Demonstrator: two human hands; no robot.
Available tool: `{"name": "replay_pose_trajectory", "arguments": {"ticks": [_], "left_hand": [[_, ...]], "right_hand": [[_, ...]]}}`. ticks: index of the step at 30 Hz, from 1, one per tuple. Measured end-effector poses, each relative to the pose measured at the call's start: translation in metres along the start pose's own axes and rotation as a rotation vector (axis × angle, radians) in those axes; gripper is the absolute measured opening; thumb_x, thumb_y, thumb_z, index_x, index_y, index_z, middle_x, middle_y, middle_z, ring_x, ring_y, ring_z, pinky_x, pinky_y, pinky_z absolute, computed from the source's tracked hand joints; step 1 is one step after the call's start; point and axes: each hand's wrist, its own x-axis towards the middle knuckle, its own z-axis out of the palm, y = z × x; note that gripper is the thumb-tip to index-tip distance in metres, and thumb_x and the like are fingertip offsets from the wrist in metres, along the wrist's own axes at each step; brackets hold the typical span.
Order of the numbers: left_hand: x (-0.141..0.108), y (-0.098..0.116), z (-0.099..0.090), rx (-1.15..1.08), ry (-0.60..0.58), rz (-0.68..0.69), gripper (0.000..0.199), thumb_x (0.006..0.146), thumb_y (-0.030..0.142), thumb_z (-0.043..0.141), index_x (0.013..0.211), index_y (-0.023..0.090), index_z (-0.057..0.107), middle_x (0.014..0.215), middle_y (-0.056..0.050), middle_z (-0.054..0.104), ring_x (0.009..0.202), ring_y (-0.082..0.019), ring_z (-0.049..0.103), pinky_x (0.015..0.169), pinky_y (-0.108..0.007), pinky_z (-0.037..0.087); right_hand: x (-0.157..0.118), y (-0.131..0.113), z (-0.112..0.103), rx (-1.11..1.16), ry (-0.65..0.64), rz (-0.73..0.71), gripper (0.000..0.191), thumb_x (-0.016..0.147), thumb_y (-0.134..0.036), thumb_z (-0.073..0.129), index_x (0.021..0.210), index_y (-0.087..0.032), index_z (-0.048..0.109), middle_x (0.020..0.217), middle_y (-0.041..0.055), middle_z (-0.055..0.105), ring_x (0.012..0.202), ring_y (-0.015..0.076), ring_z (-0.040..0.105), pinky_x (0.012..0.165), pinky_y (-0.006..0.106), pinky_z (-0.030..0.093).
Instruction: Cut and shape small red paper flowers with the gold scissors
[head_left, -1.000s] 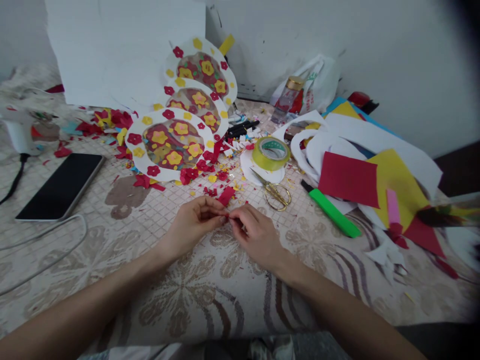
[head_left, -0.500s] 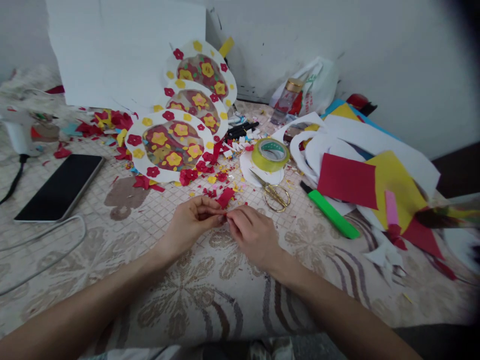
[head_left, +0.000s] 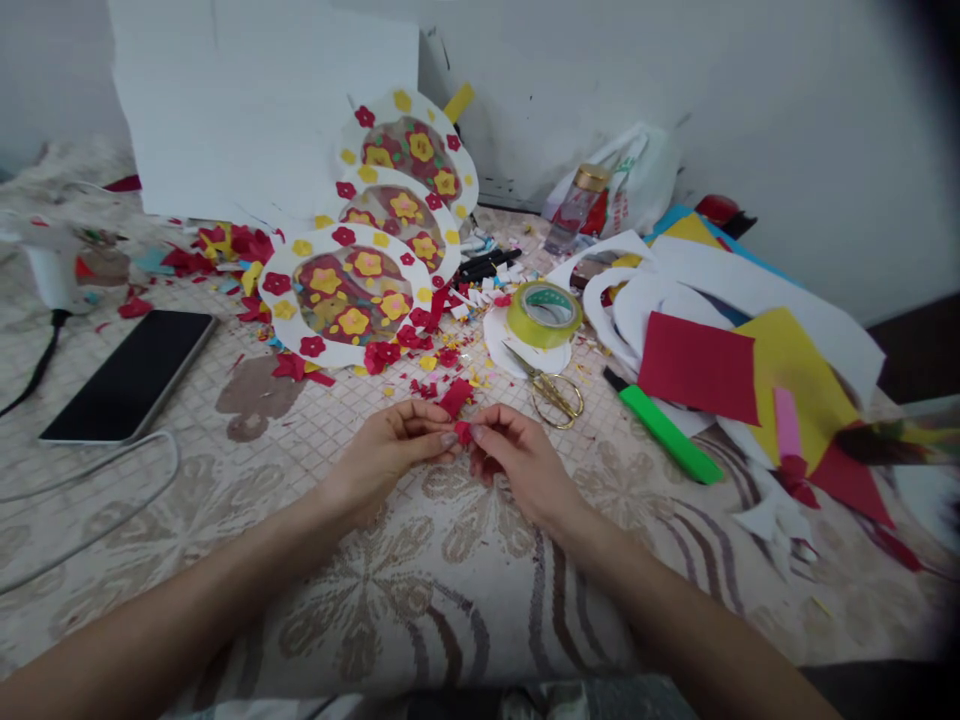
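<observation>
A small red paper piece [head_left: 463, 433] is pinched between the fingertips of my left hand [head_left: 401, 438] and my right hand [head_left: 517, 455], just above the patterned cloth. Its exact shape is too small to tell. Right behind my fingertips lies a red paper strip [head_left: 455, 396]. Gold-handled scissors [head_left: 556, 398] rest beyond my right hand, their blades over a white paper disc [head_left: 499, 345] that carries a roll of yellow tape [head_left: 545, 315]. Past my left hand stand round white frames [head_left: 330, 352] decorated with red and yellow flowers.
A phone [head_left: 131, 375] and a white cable [head_left: 154, 500] lie at left, near a white glue gun [head_left: 52, 265]. On the right are a green cutter [head_left: 671, 435], red paper [head_left: 697, 365], yellow paper [head_left: 795, 370] and white offcuts. A bottle [head_left: 576, 210] stands by the wall.
My right hand has turned and its fingers have opened up somewhat, so the small red piece now shows between both hands. The view has shifted slightly.
</observation>
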Motion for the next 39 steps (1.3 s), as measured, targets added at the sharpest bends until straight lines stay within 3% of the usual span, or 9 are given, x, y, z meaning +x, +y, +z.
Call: {"name": "replay_pose_trajectory", "arguments": {"ticks": [6, 11, 19, 22, 28, 33, 39], "left_hand": [[0.002, 0.005, -0.005, 0.01, -0.072, -0.058, 0.028, 0.065, 0.015, 0.075, 0.087, 0.013, 0.058, 0.075, 0.0, 0.067, 0.065, -0.01, 0.064, 0.064, -0.022, 0.05], [0.002, 0.007, -0.007, 0.073, -0.074, -0.018, 0.027, 0.065, 0.017, 0.075, 0.087, 0.013, 0.058, 0.075, 0.001, 0.065, 0.063, -0.008, 0.062, 0.062, -0.02, 0.048], [0.003, 0.009, -0.008, 0.138, -0.075, -0.017, 0.028, 0.064, 0.019, 0.075, 0.086, 0.014, 0.058, 0.071, 0.0, 0.066, 0.064, -0.01, 0.063, 0.062, -0.021, 0.049], [0.007, 0.014, -0.014, 0.248, -0.019, 0.094, 0.025, 0.065, 0.02, 0.074, 0.084, 0.015, 0.059, 0.071, 0.001, 0.065, 0.063, -0.01, 0.062, 0.062, -0.023, 0.05], [0.024, 0.043, -0.042, 0.567, 0.225, 0.462, 0.018, 0.067, 0.024, 0.07, 0.08, 0.014, 0.064, 0.074, -0.002, 0.065, 0.061, -0.011, 0.059, 0.061, -0.024, 0.048], [0.039, 0.059, -0.055, 0.916, 0.409, 0.635, 0.014, 0.072, 0.025, 0.063, 0.082, 0.016, 0.067, 0.078, -0.004, 0.068, 0.069, -0.016, 0.061, 0.062, -0.026, 0.047], [0.061, 0.067, -0.052, 1.306, 0.393, 0.7, 0.016, 0.074, 0.018, 0.056, 0.082, 0.016, 0.069, 0.08, -0.007, 0.069, 0.072, -0.019, 0.061, 0.07, -0.033, 0.047]], "right_hand": [[0.0, -0.003, -0.003, 0.09, -0.062, 0.073, 0.014, 0.076, -0.029, 0.062, 0.076, -0.017, 0.056, 0.055, -0.005, 0.055, 0.044, 0.0059, 0.05, 0.039, 0.016, 0.038], [0.0, -0.002, -0.005, 0.039, -0.119, 0.003, 0.023, 0.081, -0.039, 0.057, 0.077, -0.017, 0.056, 0.061, -0.0033, 0.057, 0.046, 0.0071, 0.053, 0.039, 0.017, 0.042], [0.001, -0.001, -0.004, 0.032, -0.129, -0.014, 0.015, 0.078, -0.03, 0.061, 0.078, -0.016, 0.055, 0.063, -0.0034, 0.058, 0.047, 0.0062, 0.052, 0.042, 0.018, 0.044], [0.001, -0.001, -0.005, 0.003, -0.112, -0.029, 0.015, 0.079, -0.031, 0.06, 0.079, -0.016, 0.056, 0.067, -0.0024, 0.059, 0.047, 0.0059, 0.052, 0.042, 0.018, 0.043], [-0.001, -0.001, -0.005, -0.053, -0.133, -0.011, 0.015, 0.079, -0.031, 0.059, 0.081, -0.017, 0.056, 0.071, -0.0015, 0.06, 0.048, 0.0058, 0.053, 0.043, 0.018, 0.042], [-0.003, -0.001, -0.004, -0.094, -0.153, -0.025, 0.015, 0.08, -0.031, 0.059, 0.08, -0.016, 0.056, 0.071, -0.0016, 0.058, 0.05, 0.006, 0.053, 0.044, 0.018, 0.042], [-0.003, 0.0, -0.007, -0.117, -0.17, -0.031, 0.016, 0.079, -0.032, 0.058, 0.08, -0.016, 0.055, 0.07, -0.0014, 0.058, 0.05, 0.0062, 0.053, 0.043, 0.018, 0.041]]}}
